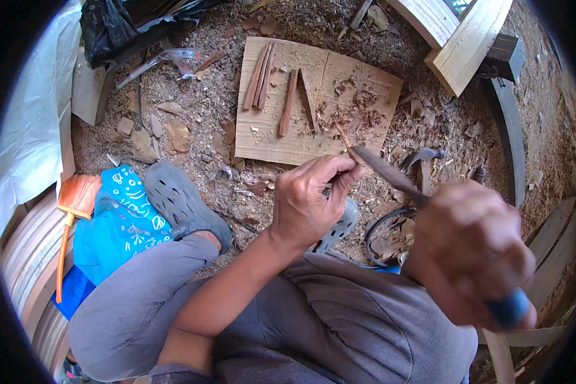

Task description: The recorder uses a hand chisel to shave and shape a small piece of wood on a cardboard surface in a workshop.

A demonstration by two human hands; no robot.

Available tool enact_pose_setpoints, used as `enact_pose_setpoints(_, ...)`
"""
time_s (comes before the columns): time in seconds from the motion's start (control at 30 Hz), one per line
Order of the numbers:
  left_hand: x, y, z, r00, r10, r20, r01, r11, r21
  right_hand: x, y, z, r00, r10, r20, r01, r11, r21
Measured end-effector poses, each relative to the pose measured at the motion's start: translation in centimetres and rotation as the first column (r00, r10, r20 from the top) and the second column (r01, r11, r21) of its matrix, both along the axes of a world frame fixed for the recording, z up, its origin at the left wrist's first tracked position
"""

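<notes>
My left hand (310,198) is closed in a pinch on a thin reddish wooden stick (344,136), whose far end points up over the board. My right hand (470,253), blurred by motion, grips a knife with a blue handle end (509,308). The dark knife blade (390,173) reaches left, its tip against or very near the stick by my left fingertips. Beyond the hands, a flat wooden board (259,141) lies on the ground. It carries several reddish-brown sticks (288,104) at its left and middle, and curled shavings (365,99) at its right.
A hammer (425,155) lies right of the board. Pale timber pieces (470,48) and a dark curved bar (509,141) stand at the upper right. At left are an orange-bristled brush (79,195), a blue patterned cloth (131,205) and stacked curved wood (29,256). My grey clog (182,201) rests on shavings-covered ground.
</notes>
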State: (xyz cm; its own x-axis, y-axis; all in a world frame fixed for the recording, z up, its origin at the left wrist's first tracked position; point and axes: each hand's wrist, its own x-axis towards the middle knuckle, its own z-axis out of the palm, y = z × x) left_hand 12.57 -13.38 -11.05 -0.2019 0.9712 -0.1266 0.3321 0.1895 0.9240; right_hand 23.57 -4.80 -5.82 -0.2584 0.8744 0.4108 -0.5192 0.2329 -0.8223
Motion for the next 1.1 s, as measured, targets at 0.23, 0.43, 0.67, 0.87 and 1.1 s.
enact_pose_setpoints(0.23, 0.0, -0.4, 0.1, 1.000, -0.028, -0.001, 0.028, 1.000, -0.002, 1.3, 0.1, 1.4, 0.998, 0.001, -0.062, 0.001, 0.999, 0.036)
enact_pose_setpoints(0.43, 0.2, -0.2, 0.0, 1.000, -0.013, -0.001, 0.013, 1.000, -0.001, 1.2, 0.3, 1.5, 0.995, 0.056, -0.082, -0.047, 0.994, 0.102)
enact_pose_setpoints(0.67, -0.3, -0.4, -0.3, 1.000, 0.009, 0.017, -0.009, 1.000, -0.002, 1.7, 0.7, 2.0, 0.994, 0.108, -0.030, -0.105, 0.989, 0.106)
enact_pose_setpoints(0.87, -0.6, -0.3, -0.1, 1.000, 0.007, -0.010, -0.007, 0.999, -0.037, 1.7, -0.8, 0.0, 0.996, -0.053, 0.077, 0.055, 0.998, -0.025)
enact_pose_setpoints(1.1, -0.8, -0.6, -0.4, 0.999, 0.040, 0.019, -0.040, 0.999, 0.000, 0.5, -0.7, -0.1, 0.996, -0.081, 0.043, 0.083, 0.995, -0.059)
